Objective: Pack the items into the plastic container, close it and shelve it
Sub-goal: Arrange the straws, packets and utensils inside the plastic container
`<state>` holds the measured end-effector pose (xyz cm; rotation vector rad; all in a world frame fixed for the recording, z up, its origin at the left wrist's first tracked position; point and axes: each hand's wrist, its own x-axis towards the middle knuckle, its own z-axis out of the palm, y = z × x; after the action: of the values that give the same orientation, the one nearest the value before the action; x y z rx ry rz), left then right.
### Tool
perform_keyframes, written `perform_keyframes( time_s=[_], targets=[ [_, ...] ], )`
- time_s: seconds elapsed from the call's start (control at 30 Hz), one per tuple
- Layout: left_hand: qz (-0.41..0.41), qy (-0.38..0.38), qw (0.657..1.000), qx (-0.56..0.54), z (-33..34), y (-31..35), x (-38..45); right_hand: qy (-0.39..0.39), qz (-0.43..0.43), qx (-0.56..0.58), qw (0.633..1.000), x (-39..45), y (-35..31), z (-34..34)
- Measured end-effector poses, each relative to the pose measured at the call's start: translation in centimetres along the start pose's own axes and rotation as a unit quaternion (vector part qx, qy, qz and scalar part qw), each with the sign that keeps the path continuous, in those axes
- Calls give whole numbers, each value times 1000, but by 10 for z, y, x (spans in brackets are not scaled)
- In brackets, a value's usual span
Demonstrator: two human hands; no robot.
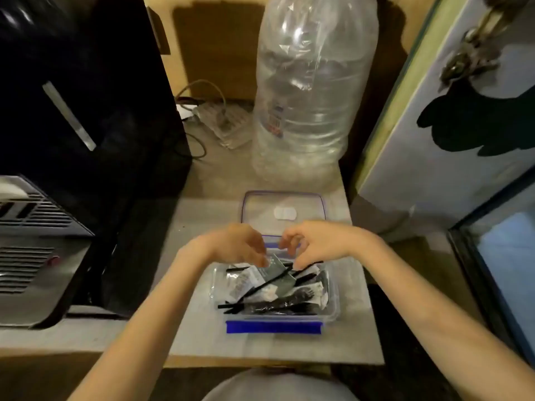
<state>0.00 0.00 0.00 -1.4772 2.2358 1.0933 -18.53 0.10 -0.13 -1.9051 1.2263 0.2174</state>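
Forearms converge over the container point(276, 312), which holds black stirrers lying diagonally among sachets. Left hand point(240, 244) pinches a grey packet point(278, 273) just inside the far wall; right hand point(311, 241) pinches a stirrer point(307, 264) there. Lid point(283, 211) lies flat directly beyond, nearer neither hand.

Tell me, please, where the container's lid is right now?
In the head view the lid lies flat on the counter just behind the open plastic container, beyond both hands and in front of the big clear water bottle.
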Motion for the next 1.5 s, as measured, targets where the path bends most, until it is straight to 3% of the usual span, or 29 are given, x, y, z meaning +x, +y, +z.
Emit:
perform_keyframes(
  time_s=[0.37,0.67,1.03,1.17,1.5],
  targets=[
    [-14,75,997,-13,81,-23,10,62,-4,-48,997,3,16,63],
    [18,139,990,36,95,-18,12,132,-27,-168,977,2,13,87],
    [18,210,972,104,102,-17,17,208,-32,-134,968,-6,18,84],
    [37,233,962,140,99,-16,17,292,-46,-196,935,-22,32,74],
    [22,214,976,42,92,-23,13,290,-68,-190,936,-14,28,88]
  ],
)
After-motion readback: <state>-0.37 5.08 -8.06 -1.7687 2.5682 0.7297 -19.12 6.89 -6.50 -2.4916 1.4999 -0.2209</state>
